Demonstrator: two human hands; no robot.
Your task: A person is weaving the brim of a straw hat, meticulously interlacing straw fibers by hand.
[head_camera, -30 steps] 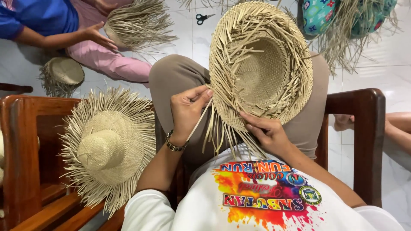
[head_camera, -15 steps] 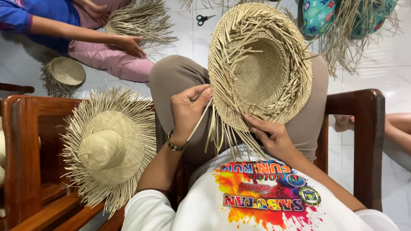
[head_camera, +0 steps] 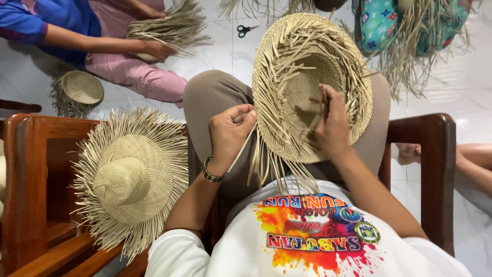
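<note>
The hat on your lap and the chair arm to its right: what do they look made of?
The hat: pale tan woven plant strips, probably palm or straw, matte, with loose unwoven ends fringing the brim. The chair arm: dark reddish wood, likely varnished, since it shows a glossy sheen.

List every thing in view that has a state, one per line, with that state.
Unfinished straw hat: on the lap, hollow side up, brim strands loose.
Left hand: pinching brim strands.
Right hand: inside the crown, fingers pressing the weave.
Second straw hat: crown up on the wooden chair, fringe untrimmed.
Scissors: on the floor, seemingly closed.
</note>
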